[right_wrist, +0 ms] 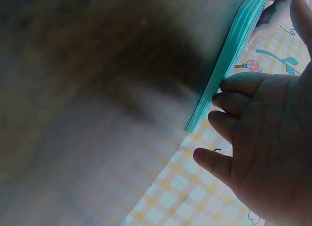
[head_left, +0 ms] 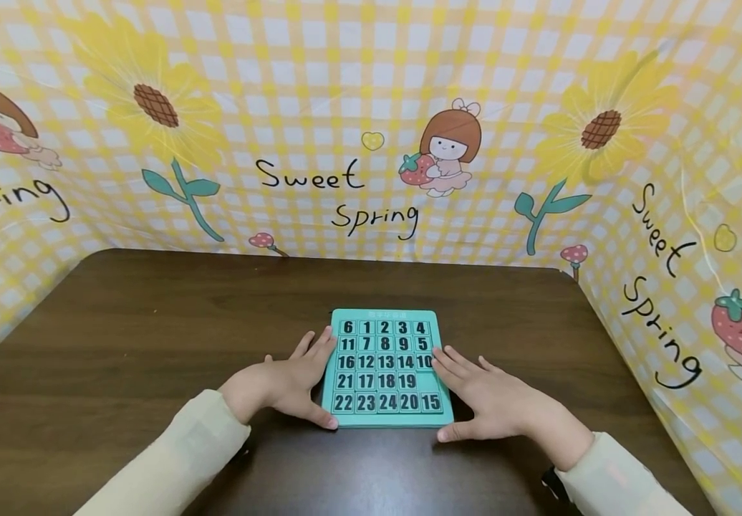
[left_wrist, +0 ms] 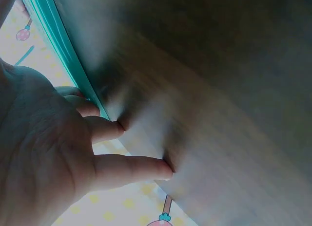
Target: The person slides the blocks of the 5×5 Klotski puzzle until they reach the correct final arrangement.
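A teal sliding number puzzle lies flat on the table, its black-numbered tiles facing up. In its fourth row, the rightmost slot holds no tile, just above the tile marked 15. Along the left side of the puzzle, my left hand touches the frame with spread, mostly straight fingers, thumb at the near left corner. My right hand has its fingertips at the right edge beside the tile marked 10, thumb near the near right corner. Both wrist views show the frame's teal side against the fingers.
The dark brown wooden table extends around the puzzle. A yellow checked cloth with flowers and "Sweet Spring" lettering stands behind it and along both sides. Light sleeves cover both forearms.
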